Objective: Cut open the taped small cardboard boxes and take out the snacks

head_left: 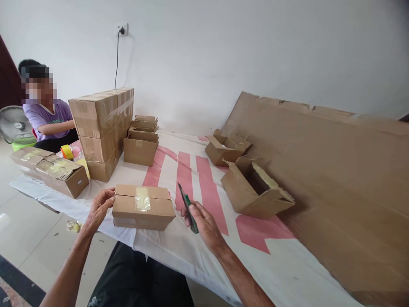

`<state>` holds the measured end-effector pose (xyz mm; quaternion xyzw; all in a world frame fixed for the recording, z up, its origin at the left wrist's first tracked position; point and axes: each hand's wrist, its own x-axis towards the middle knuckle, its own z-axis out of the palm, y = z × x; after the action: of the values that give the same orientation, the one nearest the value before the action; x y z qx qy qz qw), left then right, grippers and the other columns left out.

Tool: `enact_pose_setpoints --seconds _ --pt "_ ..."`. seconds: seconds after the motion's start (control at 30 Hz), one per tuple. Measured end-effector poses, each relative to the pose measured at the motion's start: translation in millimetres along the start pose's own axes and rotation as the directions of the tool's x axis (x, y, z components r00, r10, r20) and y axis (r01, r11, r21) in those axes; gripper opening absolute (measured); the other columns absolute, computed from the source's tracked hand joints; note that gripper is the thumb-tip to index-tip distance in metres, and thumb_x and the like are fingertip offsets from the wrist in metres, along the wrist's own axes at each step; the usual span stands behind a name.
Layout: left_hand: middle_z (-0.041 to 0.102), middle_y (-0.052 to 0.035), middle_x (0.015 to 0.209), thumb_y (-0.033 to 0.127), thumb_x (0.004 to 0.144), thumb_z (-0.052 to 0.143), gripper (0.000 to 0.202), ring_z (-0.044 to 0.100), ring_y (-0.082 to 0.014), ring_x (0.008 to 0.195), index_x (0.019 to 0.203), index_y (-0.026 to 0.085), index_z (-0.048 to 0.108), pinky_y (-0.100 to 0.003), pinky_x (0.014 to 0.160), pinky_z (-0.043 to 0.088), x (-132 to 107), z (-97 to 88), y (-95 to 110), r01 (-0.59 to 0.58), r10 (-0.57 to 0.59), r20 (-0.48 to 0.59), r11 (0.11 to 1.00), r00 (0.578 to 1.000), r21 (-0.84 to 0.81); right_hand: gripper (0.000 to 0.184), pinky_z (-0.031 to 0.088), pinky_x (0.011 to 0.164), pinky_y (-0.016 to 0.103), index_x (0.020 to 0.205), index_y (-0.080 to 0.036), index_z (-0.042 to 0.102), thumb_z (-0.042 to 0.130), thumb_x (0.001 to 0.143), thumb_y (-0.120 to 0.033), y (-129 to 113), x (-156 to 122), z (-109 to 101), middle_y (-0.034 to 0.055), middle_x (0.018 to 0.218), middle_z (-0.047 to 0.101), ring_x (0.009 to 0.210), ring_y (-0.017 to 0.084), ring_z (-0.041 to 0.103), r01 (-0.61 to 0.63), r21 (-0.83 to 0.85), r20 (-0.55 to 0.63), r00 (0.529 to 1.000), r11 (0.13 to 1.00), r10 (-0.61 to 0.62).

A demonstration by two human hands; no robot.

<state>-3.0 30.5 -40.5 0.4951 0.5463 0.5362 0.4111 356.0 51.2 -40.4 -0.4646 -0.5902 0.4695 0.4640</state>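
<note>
A closed cardboard box (131, 209) lies in front of me near the table's edge, with clear tape over its top seam. My left hand (101, 207) grips the box's left end, fingers bent against the corner. To the right of the box, my right hand (201, 219) is closed around a utility knife (191, 219) with a green handle. Its blade is out and points up and away from me, apart from the box. Part of the right fingers is hidden behind the handle.
A tall stack of taped boxes (99, 115) stands left, beside two boxes end to end (57, 168). Open boxes (252, 187) sit on the right before a large cardboard sheet (335, 179). A tape roll (67, 152) lies by the stack. Another person (47, 115) sits behind it.
</note>
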Motion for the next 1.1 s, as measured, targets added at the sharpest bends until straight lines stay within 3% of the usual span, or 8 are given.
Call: enact_pose_setpoints --seconds 0.1,0.17,0.33,0.4,0.57,0.97,1.1 --pt "0.06 -0.0152 0.152 0.056 0.081 0.075 0.04 0.058 -0.0378 0.135 0.097 0.02 0.068 -0.045 0.102 0.05 2 2.3 -2 -0.028 0.028 0.0 0.999 1.0 -0.037 0.049 0.045 0.055 0.028 0.103 -0.022 0.065 0.058 0.095 -0.069 -26 12 -7 -0.0005 0.078 0.062 0.056 0.012 0.049 0.035 -0.101 0.087 0.996 0.994 -0.026" --pt "0.06 -0.0152 0.152 0.051 0.08 0.076 0.037 0.056 -0.038 0.137 0.098 0.02 0.069 -0.047 0.107 0.047 4 4.5 -1 -0.039 0.039 0.001 0.998 0.999 -0.055 0.044 0.047 0.059 0.029 0.112 -0.022 0.067 0.062 0.095 -0.062 -46 21 -6 -0.0006 0.078 0.064 0.061 0.015 0.054 0.064 -0.184 0.201 0.979 0.981 -0.026" --pt "0.062 -0.0154 0.149 0.042 0.08 0.072 0.027 0.057 -0.0361 0.137 0.094 0.02 0.065 -0.047 0.111 0.044 7 9.1 1 -0.064 0.066 0.03 0.996 0.997 -0.066 0.036 0.053 0.086 0.037 0.117 -0.025 0.075 0.057 0.098 -0.049 -85 43 12 0.005 0.107 0.076 0.101 0.026 0.068 0.215 -0.333 0.477 0.878 0.918 -0.033" --pt "0.062 -0.0151 0.148 0.039 0.08 0.07 0.025 0.058 -0.0351 0.136 0.094 0.02 0.064 -0.047 0.111 0.044 8 9.6 0 -0.078 0.08 0.042 0.995 0.996 -0.058 0.033 0.051 0.086 0.037 0.117 -0.026 0.075 0.056 0.098 -0.044 -95 51 20 0.0047 0.109 0.076 0.1 0.025 0.068 0.27 -0.429 0.53 0.848 0.862 -0.002" --pt "0.062 -0.0139 0.146 0.037 0.081 0.067 0.021 0.059 -0.0326 0.134 0.093 0.021 0.062 -0.045 0.111 0.044 8 9.5 -1 -0.11 0.112 0.055 0.994 0.992 -0.027 0.024 0.041 0.07 0.031 0.097 -0.023 0.074 0.053 0.095 -0.032 -118 67 35 0.0007 0.086 0.072 0.075 0.018 0.06 0.394 -0.631 0.576 0.815 0.668 0.064" --pt "0.06 -0.0108 0.147 0.032 0.089 0.058 0.016 0.06 -0.0271 0.131 0.1 0.022 0.061 -0.036 0.102 0.049 7 10.6 -10 -0.154 0.154 0.083 0.988 0.985 -0.015 0.028 0.033 0.061 0.029 0.09 -0.023 0.074 0.051 0.096 -0.038 -143 73 50 0.0007 0.077 0.069 0.067 0.016 0.055 0.433 -0.746 0.573 0.804 0.506 0.158" --pt "0.06 -0.0112 0.147 0.031 0.086 0.058 0.016 0.06 -0.0273 0.131 0.099 0.021 0.06 -0.036 0.101 0.05 8 11.9 -11 -0.152 0.153 0.077 0.988 0.985 -0.013 0.028 0.03 0.061 0.03 0.084 -0.022 0.07 0.049 0.097 -0.034 -150 74 55 0.0006 0.075 0.067 0.065 0.015 0.052 0.486 -0.783 0.578 0.798 0.387 0.167"
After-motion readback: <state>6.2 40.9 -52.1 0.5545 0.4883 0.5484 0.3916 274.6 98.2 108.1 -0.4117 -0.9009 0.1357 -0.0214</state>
